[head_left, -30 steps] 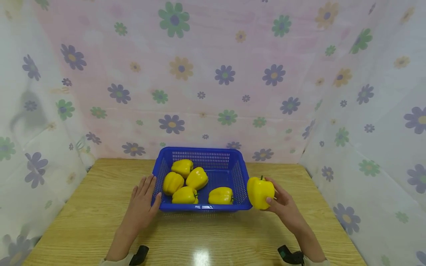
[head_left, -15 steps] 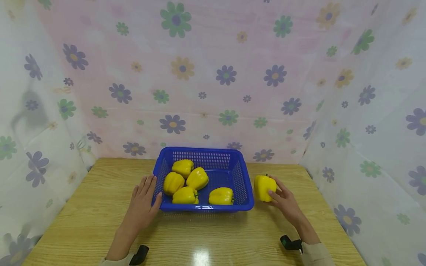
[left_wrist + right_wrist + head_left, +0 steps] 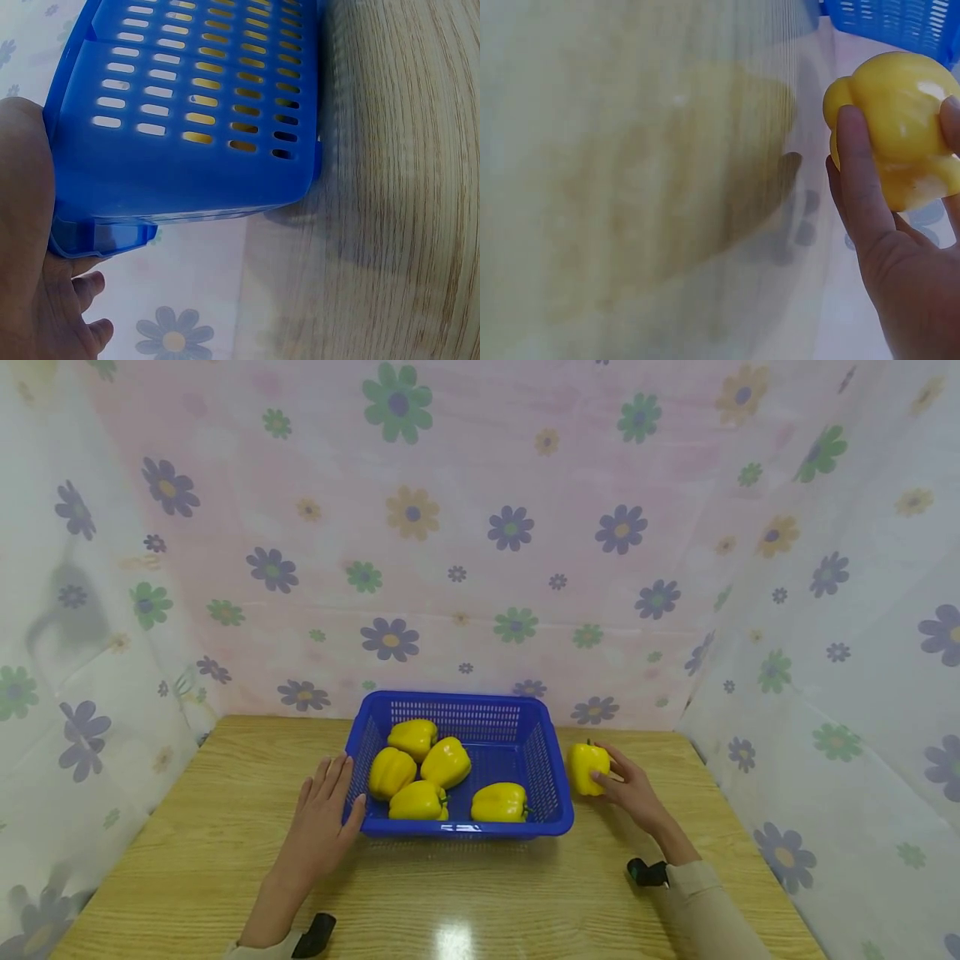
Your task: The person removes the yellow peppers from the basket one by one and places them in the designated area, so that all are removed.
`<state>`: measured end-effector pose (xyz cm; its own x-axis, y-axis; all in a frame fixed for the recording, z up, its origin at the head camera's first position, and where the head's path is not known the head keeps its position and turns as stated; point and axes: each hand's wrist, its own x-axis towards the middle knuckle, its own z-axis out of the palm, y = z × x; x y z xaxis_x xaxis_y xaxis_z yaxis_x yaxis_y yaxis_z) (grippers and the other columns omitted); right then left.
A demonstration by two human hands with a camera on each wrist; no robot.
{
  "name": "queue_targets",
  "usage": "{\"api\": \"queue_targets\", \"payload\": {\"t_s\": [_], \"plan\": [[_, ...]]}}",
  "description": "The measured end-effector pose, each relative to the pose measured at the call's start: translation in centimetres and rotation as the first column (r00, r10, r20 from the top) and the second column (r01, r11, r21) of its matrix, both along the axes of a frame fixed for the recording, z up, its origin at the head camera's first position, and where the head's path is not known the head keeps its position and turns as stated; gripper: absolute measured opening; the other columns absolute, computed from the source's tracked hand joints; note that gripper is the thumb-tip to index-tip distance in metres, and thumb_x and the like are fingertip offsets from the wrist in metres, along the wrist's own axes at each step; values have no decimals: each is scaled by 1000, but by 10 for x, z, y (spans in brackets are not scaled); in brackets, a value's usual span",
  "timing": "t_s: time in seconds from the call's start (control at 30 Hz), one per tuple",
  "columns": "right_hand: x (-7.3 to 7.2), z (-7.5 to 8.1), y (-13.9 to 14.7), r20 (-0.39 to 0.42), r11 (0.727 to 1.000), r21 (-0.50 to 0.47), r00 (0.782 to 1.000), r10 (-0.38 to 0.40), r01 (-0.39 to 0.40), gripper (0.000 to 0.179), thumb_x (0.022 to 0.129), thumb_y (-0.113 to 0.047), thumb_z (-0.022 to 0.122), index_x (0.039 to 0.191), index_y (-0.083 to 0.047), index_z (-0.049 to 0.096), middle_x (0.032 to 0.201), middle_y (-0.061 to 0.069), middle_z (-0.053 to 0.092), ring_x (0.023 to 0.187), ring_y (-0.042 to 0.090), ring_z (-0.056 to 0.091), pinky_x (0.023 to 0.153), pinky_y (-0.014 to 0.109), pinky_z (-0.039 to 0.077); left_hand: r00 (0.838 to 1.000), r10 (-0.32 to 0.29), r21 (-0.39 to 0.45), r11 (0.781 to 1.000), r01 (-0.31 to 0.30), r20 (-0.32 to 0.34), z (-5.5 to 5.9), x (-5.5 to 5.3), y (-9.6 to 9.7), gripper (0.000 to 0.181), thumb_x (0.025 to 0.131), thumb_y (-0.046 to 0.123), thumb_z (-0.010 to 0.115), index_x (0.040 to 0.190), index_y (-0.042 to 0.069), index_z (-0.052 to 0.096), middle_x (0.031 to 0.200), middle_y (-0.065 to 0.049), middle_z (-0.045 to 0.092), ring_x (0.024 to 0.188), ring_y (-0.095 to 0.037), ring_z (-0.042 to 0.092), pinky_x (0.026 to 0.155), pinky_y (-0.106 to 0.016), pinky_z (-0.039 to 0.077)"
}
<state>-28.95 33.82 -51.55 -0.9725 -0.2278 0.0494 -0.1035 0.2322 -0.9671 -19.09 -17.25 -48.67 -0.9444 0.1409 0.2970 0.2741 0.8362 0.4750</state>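
My right hand [image 3: 632,792] grips a yellow bell pepper [image 3: 588,768] just right of the blue basket [image 3: 465,828], stem upward. In the right wrist view fingers and thumb wrap the pepper [image 3: 900,112], and its reflection shows on the tabletop beside it. My left hand [image 3: 321,818] lies with straight fingers along the basket's left rim. From the left wrist, the basket's slotted side wall [image 3: 180,165] shows, with yellow visible through the slots. Inside the basket lie several more yellow bell peppers [image 3: 446,763], most of them at the left, and one [image 3: 499,802] at the front right.
The basket stands on a wood-grain table [image 3: 480,902], towards its back edge. A flower-patterned cloth [image 3: 465,602] hangs behind and along both sides. A black wrist device [image 3: 647,872] sits on my right wrist, another [image 3: 315,935] on my left.
My right hand, holding the bell pepper, first shifts right away from the basket's rim, then moves farther back along the basket's right side. My left hand stays on the rim.
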Motion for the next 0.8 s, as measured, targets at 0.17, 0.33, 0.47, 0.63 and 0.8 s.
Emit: {"api": "queue_targets", "payload": {"t_s": [0.17,0.33,0.47,0.63,0.8], "plan": [[-15,3,-2,-23,999,24,999,45,-45,64,104,-9,57,160,-2,26,150,42,35,115,41,64,86,55,59,1000,0,-2,1000,0,0,0,0,0,64,106,25,50,158,-5,27,166,-24,24,154,-47,14,120,-68,12],[-31,3,-4,-20,997,47,998,56,-55,64,105,-9,56,161,-4,26,146,44,38,110,40,66,84,55,59,1000,-3,-3,1000,3,-7,0,0,0,64,107,26,50,158,-6,27,165,-25,24,154,-47,14,119,-69,13],[-43,4,-3,28,996,54,998,64,-66,65,106,-10,54,162,-4,22,146,43,40,110,37,66,87,54,59,1000,-7,-4,1000,7,-14,0,-1,1,64,107,28,48,158,-6,28,165,-25,25,153,-47,15,119,-69,14],[-55,11,0,135,991,52,984,114,-122,69,108,-16,52,163,-3,13,151,43,32,111,34,66,92,51,58,1000,-1,-6,1000,1,-14,1,-1,1,64,107,27,49,158,-6,28,165,-25,25,153,-47,16,120,-69,13],[-66,16,2,204,982,73,967,154,-172,70,108,-20,50,163,-1,11,153,41,29,111,30,65,95,49,57,1000,2,-6,1000,-2,-10,1,-1,0,64,106,25,51,157,-7,28,165,-25,25,154,-46,15,119,-69,13]]}}
